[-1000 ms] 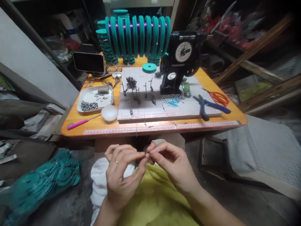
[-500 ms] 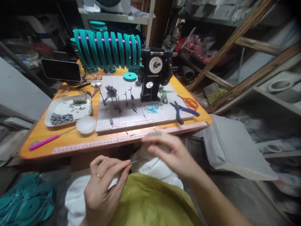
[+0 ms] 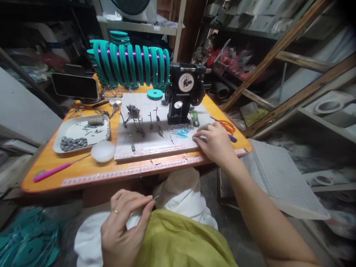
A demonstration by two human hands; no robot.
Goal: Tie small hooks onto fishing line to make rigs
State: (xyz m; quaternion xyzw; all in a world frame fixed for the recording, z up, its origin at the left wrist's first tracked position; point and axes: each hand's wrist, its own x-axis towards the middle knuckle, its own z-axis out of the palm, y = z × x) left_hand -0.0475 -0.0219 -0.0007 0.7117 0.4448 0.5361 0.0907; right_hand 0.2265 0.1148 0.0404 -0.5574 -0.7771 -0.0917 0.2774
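Close above my lap, my left hand (image 3: 126,218) pinches a thin turquoise piece (image 3: 155,197) between thumb and forefinger; its tip sticks out past the fingers. My right hand (image 3: 214,142) is down on the right part of the white board (image 3: 144,146), fingers bent over the blue-handled pliers (image 3: 232,138). Only one handle end of the pliers shows; the rest lies under the hand. A grey wrap (image 3: 204,127) is on one right finger. Just left of that hand lies a pile of small metallic pieces with turquoise strands (image 3: 182,130).
A black winding device (image 3: 180,89) stands behind the board, beside a row of turquoise spools (image 3: 130,65). Orange-handled scissors (image 3: 228,127) lie at right. At left are a white tray (image 3: 58,139) of grey weights, a white bowl (image 3: 102,152) and a pink-handled tool (image 3: 52,172).
My right hand has moved from above my lap, forward and right, onto the pliers on the board. My left hand keeps its pinch on the turquoise piece.
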